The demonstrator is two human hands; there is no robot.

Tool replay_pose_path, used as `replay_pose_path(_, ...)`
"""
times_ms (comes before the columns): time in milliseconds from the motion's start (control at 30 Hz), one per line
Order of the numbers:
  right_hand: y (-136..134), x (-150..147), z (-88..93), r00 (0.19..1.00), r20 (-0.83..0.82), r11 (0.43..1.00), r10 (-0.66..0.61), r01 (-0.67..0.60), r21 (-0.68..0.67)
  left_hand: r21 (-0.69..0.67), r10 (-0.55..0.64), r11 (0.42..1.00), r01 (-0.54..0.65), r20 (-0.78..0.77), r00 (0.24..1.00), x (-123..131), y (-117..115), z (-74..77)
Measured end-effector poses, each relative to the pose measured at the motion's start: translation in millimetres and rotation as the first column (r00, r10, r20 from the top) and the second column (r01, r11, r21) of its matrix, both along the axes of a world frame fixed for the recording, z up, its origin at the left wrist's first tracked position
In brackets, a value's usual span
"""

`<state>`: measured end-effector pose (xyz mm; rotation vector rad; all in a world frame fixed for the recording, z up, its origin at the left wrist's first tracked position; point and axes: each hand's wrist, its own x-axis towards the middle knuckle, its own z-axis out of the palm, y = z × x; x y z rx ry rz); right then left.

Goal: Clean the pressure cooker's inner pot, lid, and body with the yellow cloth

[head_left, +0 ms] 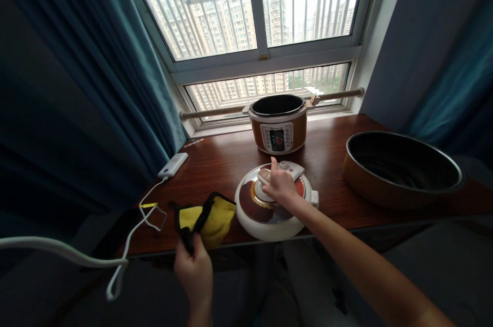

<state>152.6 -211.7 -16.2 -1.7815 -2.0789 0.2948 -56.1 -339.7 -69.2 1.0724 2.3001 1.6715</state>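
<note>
The right hand lay on the cooker lid, its fingers closed around the handle on top. The lid rested flat on the wooden table, near the front edge and just in front of the open pressure cooker. The left hand gripped a yellow cloth with black trim, maybe a pot holder, beside the lid. A large dark pan stood at the right, and a white power bank with its cable at the left.
</note>
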Motion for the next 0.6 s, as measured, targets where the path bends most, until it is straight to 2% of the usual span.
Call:
replay_pose_path(100,-3.6,-0.3,-4.0,1.0,0.017,1.0,-0.004,0.004,-0.002,-0.052,-0.179,0.982,0.183,0.069,0.981,9.7,1.6,1.8)
replay_pose_path(167,-5.1,-1.0,-5.3,1.0,0.027,1.0,-0.001,0.001,-0.003,0.0,-0.324,0.945,0.328,0.148,0.935,28.9,2.0,-4.3)
replay_pose_path(233,-6.3,-1.6,-6.2,0.999,0.031,1.0,0.007,-0.007,-0.002,0.078,-0.492,0.87,0.487,0.203,0.846,54.3,0.1,-14.5)
replay_pose_path(333,-9.2,-1.4,-7.4,0.999,0.023,0.999,0.025,-0.026,0.028,0.119,-0.689,0.724,0.68,0.18,0.702,85.3,-1.7,-31.1)
replay_pose_path(400,-11.7,-0.6,-8.2,0.999,0.011,0.998,0.039,-0.039,0.047,0.103,-0.718,0.696,0.711,0.134,0.683,90.0,4.9,-38.1)
replay_pose_path(467,-13.4,0.1,-9.3,0.999,0.003,0.998,0.046,-0.046,0.045,0.094,-0.68,0.733,0.674,0.124,0.723,80.6,22.8,-39.2)
replay_pose_path(533,-13.0,0.7,-11.4,0.999,-0.004,0.998,0.049,-0.049,0.034,0.091,-0.633,0.773,0.628,0.164,0.756,63.2,51.7,-34.7)
replay_pose_path(600,-10.6,1.6,-14.3,0.997,-0.027,0.997,0.077,-0.076,0.032,0.058,-0.652,0.753,0.655,0.197,0.732,45.5,86.1,-26.8)
